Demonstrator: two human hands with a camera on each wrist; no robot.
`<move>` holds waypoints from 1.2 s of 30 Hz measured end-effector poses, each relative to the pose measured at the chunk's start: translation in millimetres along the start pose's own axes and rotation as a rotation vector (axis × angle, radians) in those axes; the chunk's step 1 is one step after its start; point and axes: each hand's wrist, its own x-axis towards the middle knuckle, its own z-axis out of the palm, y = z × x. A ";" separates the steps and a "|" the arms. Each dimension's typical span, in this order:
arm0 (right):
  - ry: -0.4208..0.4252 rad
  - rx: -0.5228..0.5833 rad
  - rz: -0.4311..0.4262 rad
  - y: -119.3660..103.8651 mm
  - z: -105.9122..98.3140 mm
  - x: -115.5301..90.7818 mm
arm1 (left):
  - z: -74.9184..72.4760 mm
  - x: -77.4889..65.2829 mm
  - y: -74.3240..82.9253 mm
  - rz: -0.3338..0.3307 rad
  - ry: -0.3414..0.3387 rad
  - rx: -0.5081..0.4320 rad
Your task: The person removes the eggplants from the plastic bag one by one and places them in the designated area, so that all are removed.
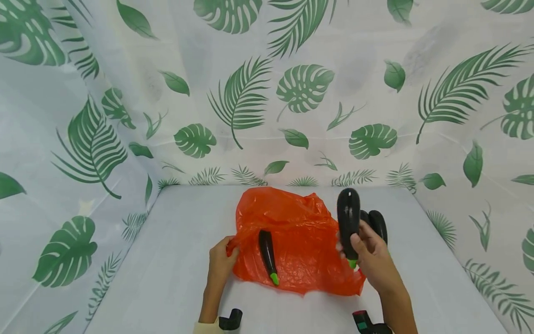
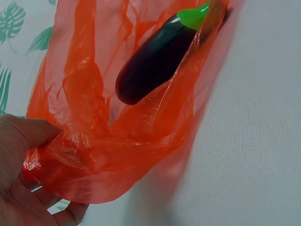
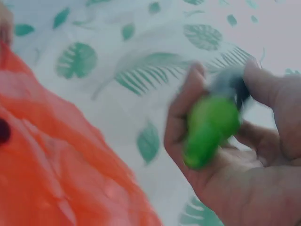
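Observation:
An orange-red plastic bag [image 1: 304,250] lies spread on the white table, and my left hand [image 1: 222,260] pinches its left edge between thumb and fingers. On the bag is a dark eggplant [image 1: 267,253] with a bright green stem end toward me; the left wrist view shows this eggplant [image 2: 155,61] within the bag's folds. Above the bag's right side, my right hand [image 1: 375,262] grips another eggplant [image 1: 348,220], held upright with its green end [image 3: 211,127] down. Behind that hand lie more eggplants [image 1: 378,225], partly hidden by it.
The white table [image 1: 167,260] meets leaf-printed cloth walls [image 1: 250,102] at the back and both sides. Dark wrist cameras [image 1: 231,320] sit on both wrists near the bottom of the head view.

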 end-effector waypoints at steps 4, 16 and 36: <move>0.207 0.011 -0.016 -2.8 -16.4 -1.8 | 0.9 0.3 -0.9 0.004 0.005 0.004; 0.901 0.015 0.291 20.1 -74.8 5.0 | -0.4 -0.1 0.9 0.012 -0.004 0.011; 0.864 -0.637 0.600 120.7 -141.0 3.3 | 0.9 -1.3 0.1 0.008 -0.013 0.020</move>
